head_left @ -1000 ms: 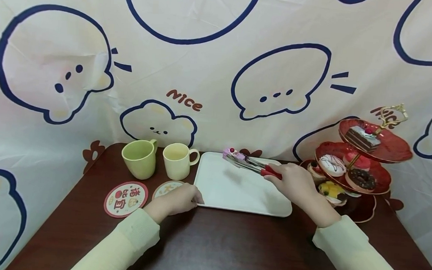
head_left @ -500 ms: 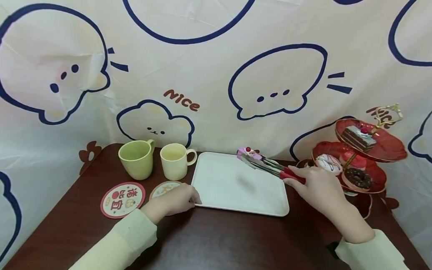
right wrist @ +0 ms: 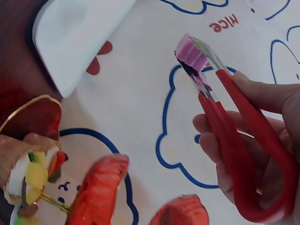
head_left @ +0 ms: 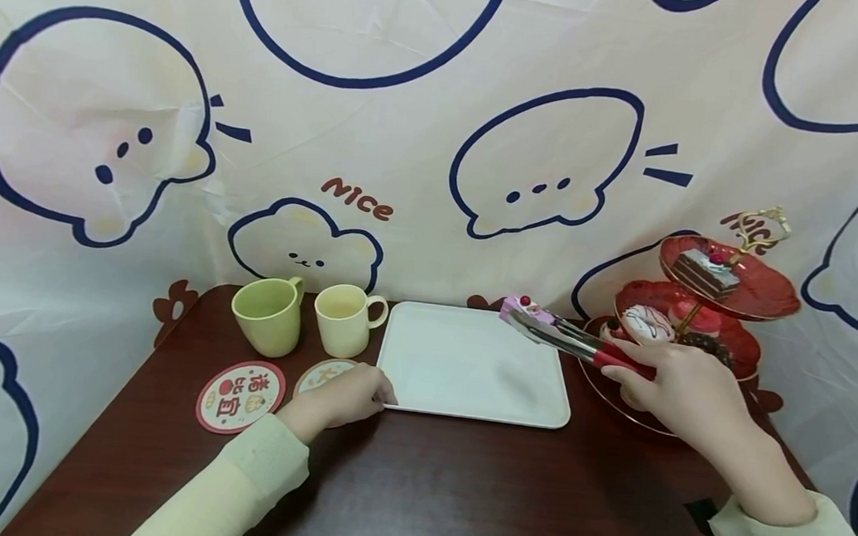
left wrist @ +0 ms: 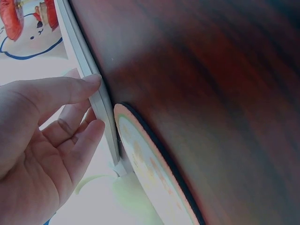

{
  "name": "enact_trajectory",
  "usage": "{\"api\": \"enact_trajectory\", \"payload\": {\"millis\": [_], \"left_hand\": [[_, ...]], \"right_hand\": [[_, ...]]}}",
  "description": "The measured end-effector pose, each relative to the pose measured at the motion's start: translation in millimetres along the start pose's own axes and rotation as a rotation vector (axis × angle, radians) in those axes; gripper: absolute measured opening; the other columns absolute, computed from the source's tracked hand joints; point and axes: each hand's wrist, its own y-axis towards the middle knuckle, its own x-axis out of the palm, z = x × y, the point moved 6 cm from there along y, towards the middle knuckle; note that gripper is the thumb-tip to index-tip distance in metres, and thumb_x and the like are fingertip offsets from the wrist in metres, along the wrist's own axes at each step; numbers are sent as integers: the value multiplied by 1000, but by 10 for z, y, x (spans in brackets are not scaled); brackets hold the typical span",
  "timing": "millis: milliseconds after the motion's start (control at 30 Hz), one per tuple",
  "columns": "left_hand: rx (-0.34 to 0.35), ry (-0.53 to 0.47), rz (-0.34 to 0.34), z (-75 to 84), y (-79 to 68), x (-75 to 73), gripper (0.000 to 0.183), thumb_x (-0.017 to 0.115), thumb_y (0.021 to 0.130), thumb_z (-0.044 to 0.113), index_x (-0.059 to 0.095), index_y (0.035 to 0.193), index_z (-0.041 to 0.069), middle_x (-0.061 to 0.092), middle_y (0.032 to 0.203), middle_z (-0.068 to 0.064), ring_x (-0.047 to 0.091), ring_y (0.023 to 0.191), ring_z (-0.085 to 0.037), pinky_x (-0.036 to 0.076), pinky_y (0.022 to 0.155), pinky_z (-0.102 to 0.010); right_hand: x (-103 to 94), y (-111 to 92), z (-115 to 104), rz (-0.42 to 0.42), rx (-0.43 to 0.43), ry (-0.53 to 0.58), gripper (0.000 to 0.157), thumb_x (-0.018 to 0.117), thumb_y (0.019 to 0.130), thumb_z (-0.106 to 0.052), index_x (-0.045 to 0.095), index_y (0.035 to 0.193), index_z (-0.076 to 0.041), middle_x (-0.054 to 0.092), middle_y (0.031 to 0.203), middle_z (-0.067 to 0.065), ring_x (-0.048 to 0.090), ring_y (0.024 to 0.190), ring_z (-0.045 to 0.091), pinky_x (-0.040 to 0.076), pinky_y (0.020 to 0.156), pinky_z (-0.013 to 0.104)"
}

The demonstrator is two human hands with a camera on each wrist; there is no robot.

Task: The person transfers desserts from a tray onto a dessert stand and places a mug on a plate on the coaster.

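My right hand (head_left: 692, 394) grips red-handled metal tongs (right wrist: 229, 136). Between the tong tips is a small purple cake slice (right wrist: 191, 52) with a red cherry on top, held up over the right part of the white tray (head_left: 467, 370). At the tray's near left corner, my left hand (head_left: 349, 394) holds the rim; in the left wrist view its thumb and fingers pinch the tray edge (left wrist: 105, 117). A round coaster (left wrist: 150, 173) lies next to that corner, partly hidden by the left hand in the head view.
Right of the tray stands a red tiered stand (head_left: 771, 292) with a chocolate cake slice (head_left: 705, 273), a white-iced donut (head_left: 648, 323) and other pastries. A green mug (head_left: 268, 319) and a pale yellow mug (head_left: 343, 324) stand left, behind a red-rimmed coaster (head_left: 240, 398).
My right hand has moved right with the tongs and cake slice, from over the tray's middle toward the tiered stand, now overlapping its lower tiers. My left hand stays at the tray corner.
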Motion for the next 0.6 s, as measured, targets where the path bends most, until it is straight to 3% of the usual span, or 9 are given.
{"api": "enact_trajectory", "payload": {"millis": [133,233,333,600], "left_hand": [[-11,2,2,-15,1,2,24,63,84,-13,80,92,3,76,90,-4,67,85,-13,55,76,-30],[-30,-4,-6,-16,1,-6,26,62,85,-13,80,93,3,76,90,-3,65,85,-10,55,78,-31],[-44,-8,-16,-13,4,-10,26,61,85,-12,80,94,3,76,90,-3,64,84,-10,56,79,-33],[-48,-18,-14,-38,9,6,25,62,85,-13,80,94,2,76,91,-3,67,88,-13,56,77,-31]], "right_hand": [[-111,-91,62,-10,24,-13,55,81,87,-37,69,129,-3,72,81,15,59,69,30,49,53,40],[-201,-158,107,-20,53,-18,58,80,87,-40,69,129,-1,59,62,0,47,62,21,38,49,34],[-301,-224,142,-1,66,-33,57,80,88,-37,68,127,2,48,54,-6,41,56,18,34,48,33],[-561,-354,300,90,119,-108,58,83,85,-31,67,122,10,55,58,1,40,56,21,32,48,33]]}}
